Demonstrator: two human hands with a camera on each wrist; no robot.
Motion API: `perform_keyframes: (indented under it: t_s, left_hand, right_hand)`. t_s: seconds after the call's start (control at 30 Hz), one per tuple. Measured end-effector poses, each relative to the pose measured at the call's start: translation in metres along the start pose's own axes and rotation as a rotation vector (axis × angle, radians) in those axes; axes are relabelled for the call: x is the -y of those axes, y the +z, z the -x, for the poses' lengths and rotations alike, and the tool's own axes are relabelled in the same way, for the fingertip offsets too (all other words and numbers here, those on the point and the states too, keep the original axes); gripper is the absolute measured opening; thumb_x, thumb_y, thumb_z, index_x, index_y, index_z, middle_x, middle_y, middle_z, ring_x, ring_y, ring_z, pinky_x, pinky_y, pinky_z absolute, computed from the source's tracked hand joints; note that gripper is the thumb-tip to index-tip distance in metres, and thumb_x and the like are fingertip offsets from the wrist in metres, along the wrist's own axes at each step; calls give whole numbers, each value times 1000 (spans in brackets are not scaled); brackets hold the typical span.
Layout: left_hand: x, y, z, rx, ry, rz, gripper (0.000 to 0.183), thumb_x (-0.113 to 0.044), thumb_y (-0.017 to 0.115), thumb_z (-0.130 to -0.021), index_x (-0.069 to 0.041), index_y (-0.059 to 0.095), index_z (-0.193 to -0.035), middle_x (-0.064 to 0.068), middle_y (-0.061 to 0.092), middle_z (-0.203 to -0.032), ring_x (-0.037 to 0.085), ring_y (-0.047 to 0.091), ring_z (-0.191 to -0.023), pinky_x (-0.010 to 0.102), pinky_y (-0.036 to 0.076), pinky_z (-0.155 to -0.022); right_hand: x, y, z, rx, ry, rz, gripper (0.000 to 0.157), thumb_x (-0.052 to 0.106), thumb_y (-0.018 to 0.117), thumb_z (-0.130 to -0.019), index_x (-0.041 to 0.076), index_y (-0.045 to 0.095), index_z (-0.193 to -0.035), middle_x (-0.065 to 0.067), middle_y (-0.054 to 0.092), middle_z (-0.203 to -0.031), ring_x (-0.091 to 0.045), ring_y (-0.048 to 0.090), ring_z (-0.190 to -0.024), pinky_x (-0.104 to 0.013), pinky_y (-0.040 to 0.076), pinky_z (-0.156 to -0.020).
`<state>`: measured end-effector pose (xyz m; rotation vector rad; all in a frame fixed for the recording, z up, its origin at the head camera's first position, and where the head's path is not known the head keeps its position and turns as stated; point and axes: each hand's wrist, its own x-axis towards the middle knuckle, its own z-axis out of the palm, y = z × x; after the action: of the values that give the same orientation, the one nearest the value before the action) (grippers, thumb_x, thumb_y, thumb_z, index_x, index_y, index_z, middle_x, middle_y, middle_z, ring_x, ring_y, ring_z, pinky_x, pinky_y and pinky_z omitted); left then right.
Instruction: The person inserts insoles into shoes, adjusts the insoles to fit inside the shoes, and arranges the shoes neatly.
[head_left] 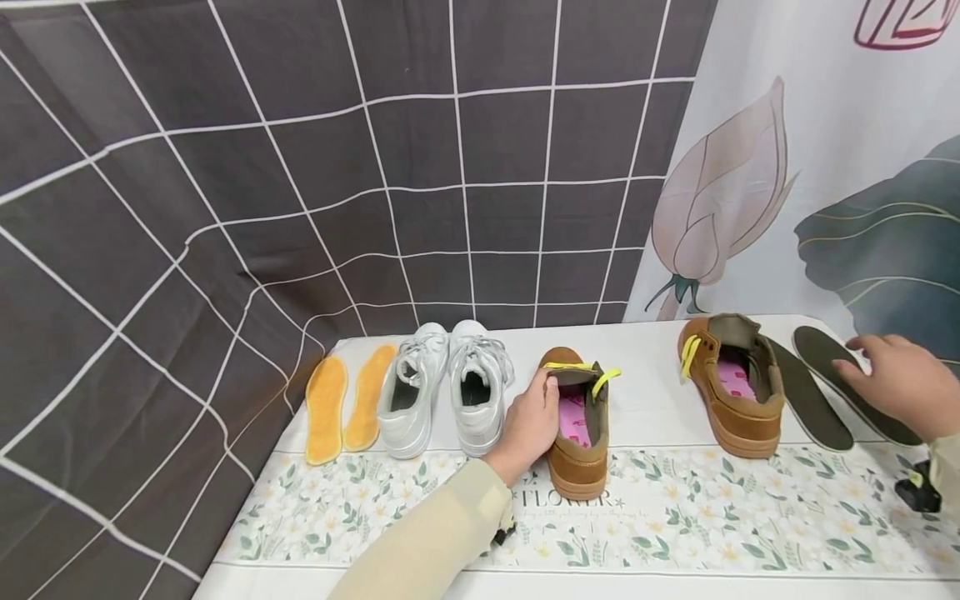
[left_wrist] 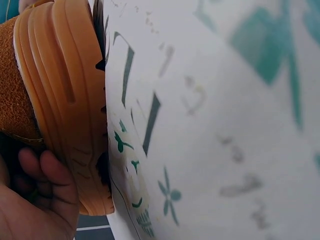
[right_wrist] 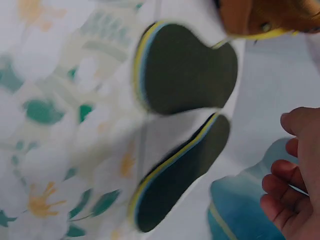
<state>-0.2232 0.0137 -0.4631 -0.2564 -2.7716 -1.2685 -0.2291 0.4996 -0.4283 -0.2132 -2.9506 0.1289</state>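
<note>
My left hand grips the near left side of a brown suede shoe with yellow laces and a pink patterned insole inside. The left wrist view has curled fingers against the shoe's ridged tan sole, which stands on the cloth. Over at the right, my right hand hovers by a dark insole, fingers loosely bent and nothing held. A second dark insole lies beside the other brown shoe. Both show yellow and blue edge layers in the right wrist view.
A pair of white sneakers stands left of the held shoe. Farther left lie two orange insoles. The table has a white floral cloth; a dark grid-patterned curtain hangs close behind and to the left.
</note>
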Motion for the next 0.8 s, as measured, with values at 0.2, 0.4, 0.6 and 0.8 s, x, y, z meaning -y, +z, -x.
perform_keyframes:
  t_s: [0.2, 0.4, 0.6, 0.8]
  left_hand:
    - [-1, -1, 0, 14, -11, 10, 46, -49, 23, -109, -28, 51, -139, 8, 68, -128, 31, 65, -117, 48, 52, -96]
    - [-2, 0, 1, 18, -18, 3, 46, -50, 22, -108, -28, 52, -138, 8, 69, -126, 30, 65, -116, 48, 52, -96]
    - [-1, 1, 2, 23, -20, 0, 45, -49, 23, -108, -28, 53, -135, 9, 69, -125, 31, 66, -115, 47, 52, -95]
    - [0, 2, 2, 20, -11, 4, 44, -49, 23, -109, -28, 53, -134, 9, 70, -123, 30, 66, -114, 47, 53, -93]
  right_hand:
    - [-22, 19, 2, 42, 71, 26, 51, 15, 68, -87, -24, 44, -110, -47, 42, -110, -62, 45, -105, -68, 42, -89]
    - [-26, 26, 7, 48, 97, 51, 52, 16, 66, -90, -26, 42, -109, -47, 44, -111, -62, 46, -107, -65, 43, -91]
    - [-26, 31, 10, 73, 85, 49, 54, 16, 67, -91, -28, 42, -110, -47, 48, -103, -61, 50, -99, -66, 45, -85]
    - [-31, 37, 8, 94, 29, -7, 49, 13, 68, -92, -27, 44, -105, -35, 54, -79, -55, 55, -80, -62, 47, -70]
